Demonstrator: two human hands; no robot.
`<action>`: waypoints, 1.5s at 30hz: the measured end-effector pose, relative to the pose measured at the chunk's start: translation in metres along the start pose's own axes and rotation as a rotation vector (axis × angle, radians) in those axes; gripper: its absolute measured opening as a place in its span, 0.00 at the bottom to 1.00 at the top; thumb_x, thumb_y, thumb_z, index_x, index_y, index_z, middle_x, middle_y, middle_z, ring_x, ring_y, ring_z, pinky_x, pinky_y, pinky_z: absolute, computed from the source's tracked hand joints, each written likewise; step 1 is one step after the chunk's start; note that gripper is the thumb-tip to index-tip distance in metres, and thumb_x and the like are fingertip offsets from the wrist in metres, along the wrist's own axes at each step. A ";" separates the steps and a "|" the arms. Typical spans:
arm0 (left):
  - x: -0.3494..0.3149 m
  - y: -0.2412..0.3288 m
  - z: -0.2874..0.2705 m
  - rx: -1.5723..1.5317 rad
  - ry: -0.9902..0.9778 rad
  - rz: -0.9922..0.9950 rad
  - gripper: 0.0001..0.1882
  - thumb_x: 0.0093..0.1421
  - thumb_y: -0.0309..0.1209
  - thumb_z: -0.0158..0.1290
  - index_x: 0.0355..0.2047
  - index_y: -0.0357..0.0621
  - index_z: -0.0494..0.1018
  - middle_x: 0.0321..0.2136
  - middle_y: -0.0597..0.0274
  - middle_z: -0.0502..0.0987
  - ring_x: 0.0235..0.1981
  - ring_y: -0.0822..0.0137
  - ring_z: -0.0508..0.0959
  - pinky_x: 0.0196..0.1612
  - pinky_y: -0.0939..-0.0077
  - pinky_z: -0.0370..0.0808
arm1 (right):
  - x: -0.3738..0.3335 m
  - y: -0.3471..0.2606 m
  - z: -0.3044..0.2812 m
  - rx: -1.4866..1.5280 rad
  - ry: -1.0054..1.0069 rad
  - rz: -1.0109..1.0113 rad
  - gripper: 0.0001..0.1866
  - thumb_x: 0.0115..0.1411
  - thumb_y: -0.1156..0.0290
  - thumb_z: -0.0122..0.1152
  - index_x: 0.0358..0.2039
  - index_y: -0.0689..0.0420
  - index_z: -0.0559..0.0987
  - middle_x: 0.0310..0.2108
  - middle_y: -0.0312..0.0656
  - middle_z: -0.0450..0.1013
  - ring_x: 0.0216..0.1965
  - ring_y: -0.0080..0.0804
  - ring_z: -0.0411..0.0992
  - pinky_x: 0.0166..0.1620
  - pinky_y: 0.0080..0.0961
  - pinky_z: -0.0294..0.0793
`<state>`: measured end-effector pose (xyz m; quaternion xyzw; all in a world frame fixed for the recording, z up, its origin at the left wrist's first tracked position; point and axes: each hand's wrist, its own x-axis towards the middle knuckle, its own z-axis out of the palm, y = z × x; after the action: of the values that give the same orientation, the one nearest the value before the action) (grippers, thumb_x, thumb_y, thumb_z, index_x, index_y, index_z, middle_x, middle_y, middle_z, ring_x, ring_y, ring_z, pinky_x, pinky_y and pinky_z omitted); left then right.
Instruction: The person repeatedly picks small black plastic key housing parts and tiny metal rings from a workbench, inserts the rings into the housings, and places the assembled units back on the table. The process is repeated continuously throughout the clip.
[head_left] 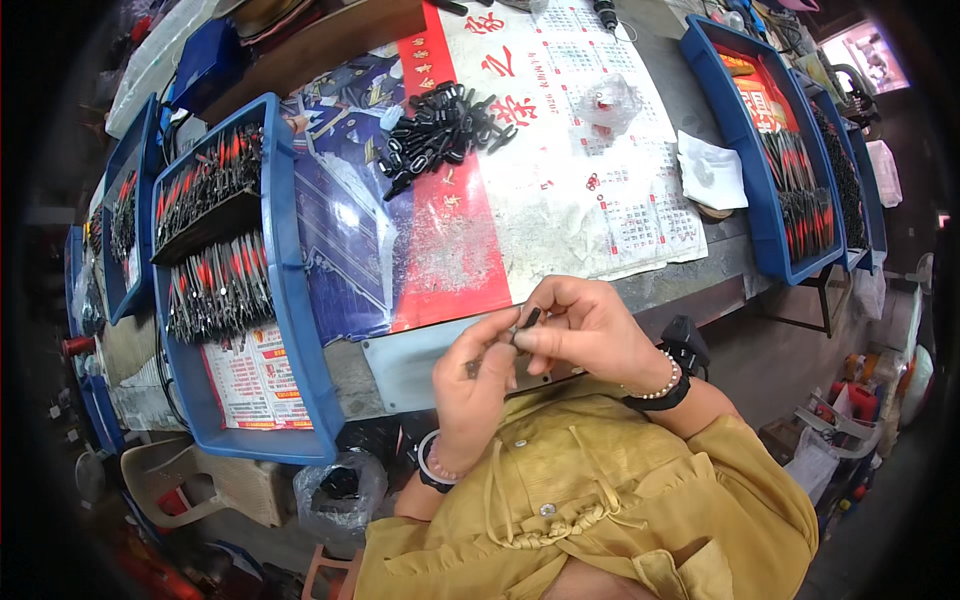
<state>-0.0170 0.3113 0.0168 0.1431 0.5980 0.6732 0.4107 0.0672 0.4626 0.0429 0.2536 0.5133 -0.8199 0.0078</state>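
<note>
By worktable (730, 240) at six o'clock, pinching black piece (530, 319) in right hand (597, 325), touching left hand (474, 388) (grip unclear); best steadied gently.

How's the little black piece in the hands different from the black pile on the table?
The black piece is single; the black pile has many jumbled pieces.

The black piece is held up by fingers; the black pile lies on printed sheets.

Both look black.
</note>
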 end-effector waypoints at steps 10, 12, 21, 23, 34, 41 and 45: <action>0.001 0.002 0.015 0.030 -0.102 -0.158 0.12 0.61 0.23 0.51 0.45 0.34 0.71 0.30 0.62 0.77 0.21 0.83 0.67 0.25 0.88 0.65 | -0.006 0.013 -0.044 -0.350 0.220 -0.254 0.12 0.61 0.65 0.58 0.28 0.62 0.76 0.22 0.36 0.69 0.25 0.19 0.67 0.28 0.21 0.67; 0.005 0.000 0.016 -0.185 -0.129 -0.236 0.09 0.62 0.24 0.48 0.42 0.35 0.70 0.30 0.58 0.77 0.19 0.82 0.66 0.22 0.88 0.63 | 0.006 0.005 -0.074 -0.762 0.528 -0.430 0.08 0.56 0.71 0.59 0.30 0.63 0.76 0.26 0.46 0.72 0.26 0.36 0.71 0.31 0.28 0.70; 0.010 0.003 0.018 -0.474 -0.112 -0.366 0.07 0.64 0.29 0.46 0.39 0.39 0.67 0.31 0.52 0.76 0.19 0.74 0.70 0.22 0.84 0.66 | 0.057 0.007 -0.126 -1.330 0.593 -0.476 0.06 0.54 0.73 0.59 0.30 0.63 0.75 0.26 0.48 0.71 0.26 0.45 0.72 0.31 0.32 0.71; 0.009 0.004 0.019 -0.479 -0.096 -0.358 0.07 0.64 0.28 0.46 0.39 0.38 0.67 0.30 0.53 0.76 0.19 0.74 0.70 0.22 0.84 0.66 | 0.057 0.004 -0.124 -1.324 0.551 -0.493 0.05 0.54 0.75 0.58 0.29 0.64 0.74 0.25 0.45 0.72 0.25 0.39 0.73 0.30 0.29 0.71; 0.007 0.009 0.012 -0.239 -0.128 -0.163 0.07 0.64 0.25 0.47 0.42 0.39 0.64 0.26 0.59 0.75 0.17 0.82 0.65 0.21 0.89 0.62 | 0.009 -0.003 -0.034 0.052 0.011 -0.152 0.07 0.59 0.79 0.58 0.38 0.66 0.75 0.32 0.39 0.74 0.34 0.24 0.75 0.40 0.21 0.75; 0.000 0.010 0.004 -0.215 -0.124 -0.121 0.09 0.64 0.26 0.49 0.42 0.39 0.63 0.29 0.58 0.76 0.18 0.84 0.66 0.21 0.90 0.63 | 0.011 0.002 -0.018 0.097 -0.018 -0.063 0.06 0.61 0.77 0.55 0.37 0.66 0.75 0.30 0.38 0.73 0.31 0.22 0.73 0.38 0.20 0.73; -0.002 0.009 0.002 -0.203 -0.123 -0.094 0.09 0.64 0.25 0.49 0.42 0.39 0.63 0.30 0.59 0.76 0.19 0.84 0.66 0.21 0.90 0.63 | 0.009 0.003 -0.013 0.052 0.006 -0.089 0.06 0.61 0.77 0.55 0.36 0.66 0.75 0.30 0.39 0.74 0.31 0.22 0.73 0.37 0.19 0.73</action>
<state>-0.0179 0.3120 0.0260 0.1135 0.5066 0.7002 0.4901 0.0661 0.4742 0.0320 0.2329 0.5028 -0.8316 -0.0369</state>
